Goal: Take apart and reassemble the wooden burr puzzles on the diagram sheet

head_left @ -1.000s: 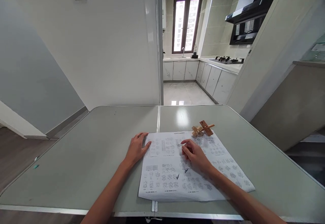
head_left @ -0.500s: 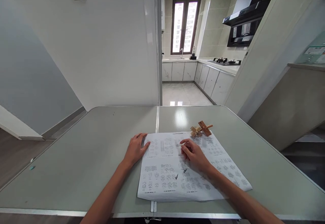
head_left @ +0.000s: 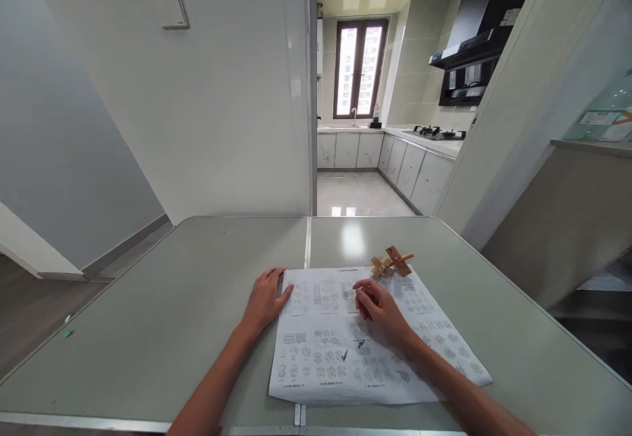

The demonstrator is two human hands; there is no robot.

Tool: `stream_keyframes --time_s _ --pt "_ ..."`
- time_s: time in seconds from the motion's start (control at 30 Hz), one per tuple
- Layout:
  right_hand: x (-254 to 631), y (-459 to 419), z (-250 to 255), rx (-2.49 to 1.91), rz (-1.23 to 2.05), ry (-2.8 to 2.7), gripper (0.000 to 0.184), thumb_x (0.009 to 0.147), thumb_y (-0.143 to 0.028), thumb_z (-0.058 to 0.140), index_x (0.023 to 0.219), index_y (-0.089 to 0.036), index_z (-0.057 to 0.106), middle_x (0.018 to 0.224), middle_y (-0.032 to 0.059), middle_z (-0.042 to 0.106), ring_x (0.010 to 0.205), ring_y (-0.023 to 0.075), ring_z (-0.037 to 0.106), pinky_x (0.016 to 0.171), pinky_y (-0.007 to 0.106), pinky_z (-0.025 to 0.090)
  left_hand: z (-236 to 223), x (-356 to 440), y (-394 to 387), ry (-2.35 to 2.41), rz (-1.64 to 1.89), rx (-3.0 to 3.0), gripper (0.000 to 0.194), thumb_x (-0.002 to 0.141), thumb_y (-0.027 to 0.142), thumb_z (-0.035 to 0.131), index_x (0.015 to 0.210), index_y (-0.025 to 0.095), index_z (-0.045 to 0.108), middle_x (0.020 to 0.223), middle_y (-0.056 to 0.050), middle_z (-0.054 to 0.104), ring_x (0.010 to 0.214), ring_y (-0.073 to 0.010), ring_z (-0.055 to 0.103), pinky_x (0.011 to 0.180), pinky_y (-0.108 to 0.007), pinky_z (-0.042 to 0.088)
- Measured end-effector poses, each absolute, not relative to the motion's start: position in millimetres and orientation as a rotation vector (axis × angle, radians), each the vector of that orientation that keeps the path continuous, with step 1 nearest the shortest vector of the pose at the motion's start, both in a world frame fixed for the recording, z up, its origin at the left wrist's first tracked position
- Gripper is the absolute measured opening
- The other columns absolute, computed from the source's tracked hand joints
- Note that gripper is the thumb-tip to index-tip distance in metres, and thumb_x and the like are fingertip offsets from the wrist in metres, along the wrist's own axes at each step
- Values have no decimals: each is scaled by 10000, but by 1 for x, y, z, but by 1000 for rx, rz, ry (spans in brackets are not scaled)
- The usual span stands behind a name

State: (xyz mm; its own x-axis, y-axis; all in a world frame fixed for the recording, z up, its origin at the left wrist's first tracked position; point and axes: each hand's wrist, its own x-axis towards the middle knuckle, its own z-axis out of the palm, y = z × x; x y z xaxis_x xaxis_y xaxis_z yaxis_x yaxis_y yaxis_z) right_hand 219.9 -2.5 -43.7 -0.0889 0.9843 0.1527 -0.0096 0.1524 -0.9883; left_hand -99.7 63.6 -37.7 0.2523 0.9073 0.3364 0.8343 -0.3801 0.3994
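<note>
A large white instruction sheet (head_left: 309, 321) printed with small diagrams lies on the table, with two dark check-like marks in its lower half. My left hand (head_left: 266, 298) rests flat at the sheet's left edge, fingers stretched out and thumb on the paper. Over the upper middle of the sheet is my right hand (head_left: 378, 307), its fingers loosely curled in and nothing visible in them. Beyond it, at the sheet's far right edge, sits a light wooden block puzzle (head_left: 381, 266). Touching or overlapping it is a darker brown wooden puzzle of crossed pieces (head_left: 399, 261).
The sheet lies on a grey-green folding table (head_left: 197, 330) with a metal edge and a centre seam. A small teal scrap (head_left: 68, 334) is near its left edge. Behind stand a white wall panel (head_left: 237, 126) and a kitchen doorway. Bottles (head_left: 605, 120) stand on a ledge at right.
The view has tilted up a little, so everything sits lower in the picture. Both hands keep nearly the same places on the sheet.
</note>
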Motion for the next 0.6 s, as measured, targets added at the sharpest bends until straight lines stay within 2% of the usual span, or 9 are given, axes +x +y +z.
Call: stream_keyframes --time_s 0.23,0.3,0.43,0.6 --pt "245 10 -36 -1125 874 -982 407 891 -643 679 998 -258 604 611 -32 580 447 143 433 437 279 340 -44 -103 68 1635 852 2397 490 989 465 564 1417 226 546 1426 -128 640 1360 -315 562 1150 -517 431" --pt "255 16 -39 -1129 826 -876 391 889 -624 686 1019 -265 602 630 -30 595 458 142 447 443 277 354 -46 -103 70 1633 863 2401 480 986 464 565 1405 230 553 1412 -127 647 1341 -315 575 1142 -518 438" --pt "270 26 -49 -1132 844 -773 337 896 -569 674 1074 -291 607 666 -39 614 457 121 449 434 250 329 -47 -103 71 1630 867 2412 457 989 463 561 1379 225 564 1380 -127 661 1311 -317 590 1131 -520 443" --pt "274 33 -57 -1114 905 -726 353 878 -531 687 1144 -310 618 725 -44 636 457 108 455 439 241 351 -46 -103 70 1633 855 2410 443 995 462 557 1359 209 570 1365 -130 663 1299 -317 591 1122 -520 447"
